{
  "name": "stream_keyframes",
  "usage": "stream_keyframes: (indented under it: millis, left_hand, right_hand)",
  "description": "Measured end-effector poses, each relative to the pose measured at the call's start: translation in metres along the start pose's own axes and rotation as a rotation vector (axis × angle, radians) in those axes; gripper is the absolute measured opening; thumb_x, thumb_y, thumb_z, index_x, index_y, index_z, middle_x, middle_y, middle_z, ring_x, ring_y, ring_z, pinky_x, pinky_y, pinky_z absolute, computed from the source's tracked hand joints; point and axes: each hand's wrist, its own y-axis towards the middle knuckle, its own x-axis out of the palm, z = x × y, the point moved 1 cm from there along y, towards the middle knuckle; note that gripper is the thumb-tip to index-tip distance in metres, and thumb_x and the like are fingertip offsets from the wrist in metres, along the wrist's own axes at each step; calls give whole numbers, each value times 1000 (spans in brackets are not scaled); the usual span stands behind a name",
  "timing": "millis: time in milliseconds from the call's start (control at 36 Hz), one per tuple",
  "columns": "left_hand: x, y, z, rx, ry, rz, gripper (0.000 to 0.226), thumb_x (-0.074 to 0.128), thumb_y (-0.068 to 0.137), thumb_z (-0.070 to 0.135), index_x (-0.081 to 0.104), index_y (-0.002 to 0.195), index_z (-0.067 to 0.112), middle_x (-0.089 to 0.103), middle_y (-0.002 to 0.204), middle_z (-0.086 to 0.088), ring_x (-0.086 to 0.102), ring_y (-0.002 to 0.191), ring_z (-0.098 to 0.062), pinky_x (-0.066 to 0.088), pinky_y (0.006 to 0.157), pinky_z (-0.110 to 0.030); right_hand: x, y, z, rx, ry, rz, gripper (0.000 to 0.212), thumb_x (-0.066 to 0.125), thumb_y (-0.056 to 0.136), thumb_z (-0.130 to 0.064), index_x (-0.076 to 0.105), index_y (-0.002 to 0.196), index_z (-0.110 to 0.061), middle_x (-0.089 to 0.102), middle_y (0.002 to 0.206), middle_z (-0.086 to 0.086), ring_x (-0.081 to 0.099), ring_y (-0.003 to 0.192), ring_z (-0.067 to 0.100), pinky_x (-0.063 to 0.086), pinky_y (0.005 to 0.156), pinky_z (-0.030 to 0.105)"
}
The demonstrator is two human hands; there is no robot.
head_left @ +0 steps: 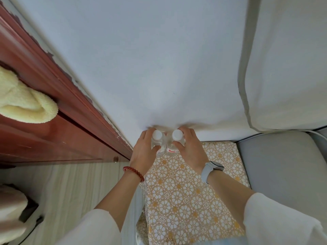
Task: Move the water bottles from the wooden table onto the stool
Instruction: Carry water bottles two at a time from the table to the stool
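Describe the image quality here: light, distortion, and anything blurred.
Head view: soft, even daylight with only a faint shadow where the two bottles meet the wall; wide-angle lens bends the red wooden frame and curtain edge; slight smear at the fingertips of both hands; patterned cloth is sharp.

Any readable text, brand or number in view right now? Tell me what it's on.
None can be read.
Left bottle label: red and white patch, too blurred to read.
Right bottle label: red patch, too blurred to read.
Watch on the right wrist: face turned away, no digits visible.
Patterned cloth: flower pattern only, no writing.
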Motion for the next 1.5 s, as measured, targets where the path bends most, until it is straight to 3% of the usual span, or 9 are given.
stream_keyframes:
  millis: [222, 333, 389, 583, 722, 833, 1000, 1167, 1500]
  left_hand:
    - [-11, -15, 10, -121, -31, -6, 71, 69, 80, 17, 30, 139, 18, 42, 139, -6, 43, 125, -22, 33, 95, -27]
    - [-27, -55, 19, -194, -90, 101, 60, 65, 84, 24, 36, 136, 15, 42, 138, -4, 41, 126, -17, 30, 99, -24]
    - [-38, -88, 20, -243, -114, 165, 51, 63, 85, 24, 43, 132, 14, 49, 127, -2, 48, 109, -5, 33, 93, -13]
    - [-93, -240, -2, -501, -110, 417, 37, 57, 89, 20, 51, 124, 11, 53, 129, -7, 56, 99, -14, 27, 76, -3]
    - [-151, -365, -25, -635, -43, 631, 37, 58, 88, 22, 53, 122, 9, 57, 120, -10, 56, 107, -29, 46, 89, -33]
    - [-192, -490, -41, -741, 36, 812, 37, 58, 88, 22, 54, 122, 8, 58, 117, -13, 57, 103, -32, 46, 89, -40]
    - [-201, -723, -54, -930, 67, 1074, 34, 59, 87, 23, 56, 119, 11, 59, 117, -9, 54, 110, -26, 45, 91, -40]
    - [-153, -975, -43, -1306, 21, 1400, 32, 60, 87, 20, 58, 117, 9, 60, 114, -9, 56, 107, -26, 45, 92, -37]
    - [-30, -1239, -22, -1843, -164, 1845, 31, 62, 85, 19, 60, 114, 8, 62, 114, -8, 58, 107, -25, 42, 92, -33]
  right_hand:
    - [-17, -21, -7, 55, 53, -90, 58, 58, 88, -22, 29, 137, -12, 35, 140, 9, 37, 128, 20, 24, 98, 17]
    - [-29, -43, -29, 17, 53, -79, 47, 52, 91, -20, 36, 134, -12, 39, 137, 7, 43, 124, 20, 32, 97, 19]
    - [-31, -59, -48, -26, 65, -136, 36, 49, 93, -19, 44, 128, -13, 47, 130, 5, 48, 119, 18, 38, 94, 23]
    - [3, -141, -140, -190, -2, -571, 29, 43, 96, -21, 52, 120, -8, 61, 120, 8, 57, 109, 18, 46, 94, 26]
    - [50, -224, -219, -367, -12, -711, 26, 48, 93, -19, 57, 115, -8, 65, 113, 8, 61, 102, 20, 43, 85, 22]
    - [94, -323, -285, -578, -15, -809, 24, 51, 90, -14, 60, 110, -6, 67, 108, 12, 62, 101, 26, 45, 89, 32]
    - [156, -521, -350, -870, -36, -1022, 23, 48, 92, -20, 59, 111, -14, 64, 112, 4, 59, 103, 18, 44, 88, 28]
    - [213, -755, -375, -1130, -135, -1359, 20, 49, 91, -22, 60, 107, -16, 63, 105, 2, 56, 92, 14, 39, 78, 21]
    - [279, -1105, -365, -1752, -328, -1798, 24, 50, 90, -16, 59, 112, -10, 63, 112, 11, 60, 102, 26, 41, 90, 31]
